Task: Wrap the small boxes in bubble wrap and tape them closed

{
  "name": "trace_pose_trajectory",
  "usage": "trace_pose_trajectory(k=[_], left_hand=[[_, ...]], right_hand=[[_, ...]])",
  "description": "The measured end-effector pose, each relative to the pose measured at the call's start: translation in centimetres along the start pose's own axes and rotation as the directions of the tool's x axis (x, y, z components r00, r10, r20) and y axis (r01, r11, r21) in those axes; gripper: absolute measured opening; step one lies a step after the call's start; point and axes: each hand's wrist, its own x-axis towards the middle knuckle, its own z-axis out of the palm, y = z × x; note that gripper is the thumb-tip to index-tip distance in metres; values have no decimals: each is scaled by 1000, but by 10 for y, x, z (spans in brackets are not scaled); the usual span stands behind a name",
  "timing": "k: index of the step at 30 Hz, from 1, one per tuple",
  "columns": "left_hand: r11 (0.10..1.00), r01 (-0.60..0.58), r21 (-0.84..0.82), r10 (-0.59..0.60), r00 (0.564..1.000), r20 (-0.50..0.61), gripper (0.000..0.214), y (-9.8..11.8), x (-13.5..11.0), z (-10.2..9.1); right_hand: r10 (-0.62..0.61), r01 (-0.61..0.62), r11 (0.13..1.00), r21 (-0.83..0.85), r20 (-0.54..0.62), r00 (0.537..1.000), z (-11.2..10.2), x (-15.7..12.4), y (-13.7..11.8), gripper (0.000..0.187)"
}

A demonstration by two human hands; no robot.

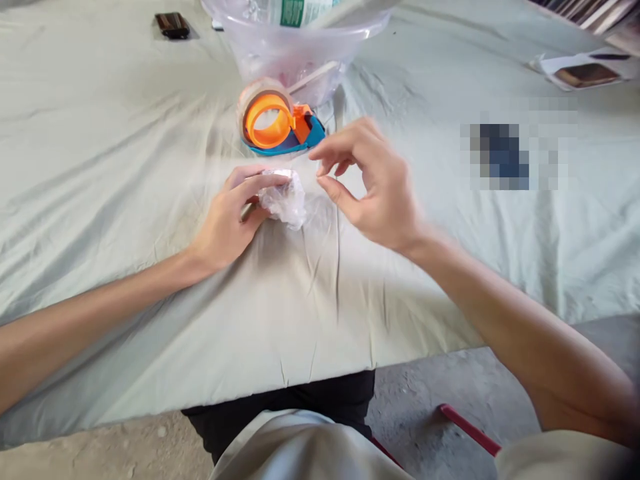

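Observation:
My left hand rests on the cloth-covered table with its fingers closed round a small clear plastic-wrapped bundle. My right hand hovers just right of the bundle, fingers curled and apart, thumb and forefinger spread, with nothing in them. An orange and blue tape dispenser with a roll of clear tape sits just beyond both hands.
A clear plastic bag with a green-labelled item stands behind the dispenser. A dark small object lies at the far left, a phone on white paper at the far right. The table's near edge and a red bar lie below.

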Motion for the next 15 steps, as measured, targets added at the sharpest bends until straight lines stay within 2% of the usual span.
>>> trace_pose_trajectory(k=[2,3,5,6,7,8,9,11,13,15], left_hand=[[1000,-13,10,13,1000,-3,34,0,0,-1],[1000,-24,13,24,1000,-7,35,1,0,-1],[999,-43,15,43,999,-10,36,0,-1,-1],[998,-53,19,53,999,-12,37,0,-1,-1],[998,-63,25,63,998,-13,38,-1,-1,-1],[997,-69,33,70,997,-12,38,-2,-1,-1],[996,-76,45,77,997,-11,39,-3,-1,-1],[994,-84,70,86,996,-15,40,-4,-2,-1],[993,-81,82,83,996,-13,39,-5,-2,-2],[993,-82,84,84,996,-11,38,-5,-2,-2]], right_hand=[[133,-155,982,107,193,972,-35,5,-21,30],[185,-232,961,148,277,943,-55,4,-34,33],[204,-341,913,223,475,856,-96,-10,-60,45],[229,-413,888,203,584,779,-114,-21,-71,53],[194,-472,848,243,686,702,-130,-36,-80,62],[219,-580,781,231,768,602,-143,-54,-86,69],[254,-678,696,236,802,540,-153,-73,-91,73],[454,-775,620,122,750,481,-164,-113,-95,64],[682,-779,623,-71,537,496,-167,-150,-96,47],[790,-776,592,-216,345,507,-165,-177,-96,41]])
